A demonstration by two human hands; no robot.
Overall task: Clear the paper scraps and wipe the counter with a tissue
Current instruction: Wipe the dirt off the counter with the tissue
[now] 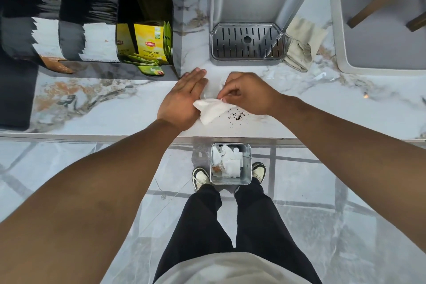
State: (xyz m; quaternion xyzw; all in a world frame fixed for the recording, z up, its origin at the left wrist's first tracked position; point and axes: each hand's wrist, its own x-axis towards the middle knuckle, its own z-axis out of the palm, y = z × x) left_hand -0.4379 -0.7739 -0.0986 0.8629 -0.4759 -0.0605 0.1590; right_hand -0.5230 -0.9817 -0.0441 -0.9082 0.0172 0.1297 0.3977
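Observation:
A white tissue [211, 109] lies crumpled on the marble counter [103, 108] between my hands. My left hand [182, 99] lies nearly flat, palm down, with its fingers over the tissue's left edge. My right hand [247, 93] pinches the tissue's upper right corner between thumb and fingers. Dark crumbs [237, 116] are scattered on the counter just below my right hand. A small metal bin [247, 163] with paper scraps inside stands on the floor between my shoes, under the counter's edge. A few tiny white scraps [321, 75] lie further right on the counter.
A dispenser with a slotted drip tray [247, 41] stands right behind my hands. A folded cloth [302, 46] lies to its right, beside a sink [380, 30]. A black rack with Lipton tea bags [151, 44] and sachets fills the back left.

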